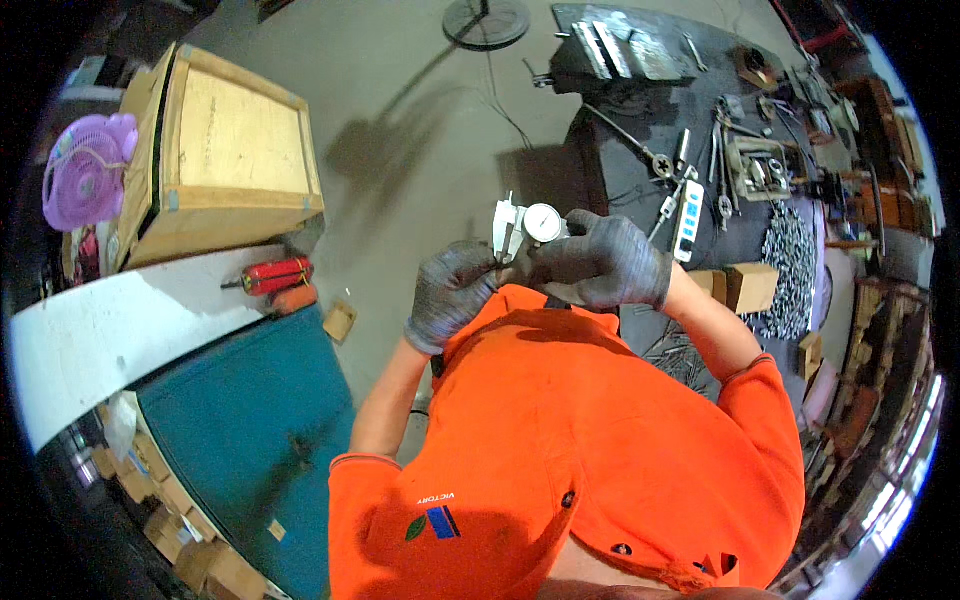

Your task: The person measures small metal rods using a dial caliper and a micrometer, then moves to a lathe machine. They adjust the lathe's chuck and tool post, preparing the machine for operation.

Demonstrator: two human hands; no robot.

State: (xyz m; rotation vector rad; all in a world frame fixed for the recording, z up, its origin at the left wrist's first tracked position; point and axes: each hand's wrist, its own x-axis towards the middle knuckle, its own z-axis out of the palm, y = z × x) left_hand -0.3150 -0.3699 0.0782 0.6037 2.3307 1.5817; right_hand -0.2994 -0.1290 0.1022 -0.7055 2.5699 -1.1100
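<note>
In front of my chest, my right hand (612, 262), in a grey knitted glove, is wrapped round a dial caliper (508, 226). The caliper's round white dial faces up, and its jaws point toward my left hand. My left hand (452, 292), gloved the same way, is closed with its fingertips pinched together right at the jaws. Whatever small piece lies between those fingertips is too small and dark to name. Glove fingers hide the far end of the caliper's beam.
On the right, a dark workbench (635, 150) carries a vise (620, 55), a die wrench (630, 140), a white power strip (689, 222), a parts tray (762, 168) and a heap of small metal pieces (788, 275). A wooden crate (240, 135) and a teal-topped table (250, 410) stand left.
</note>
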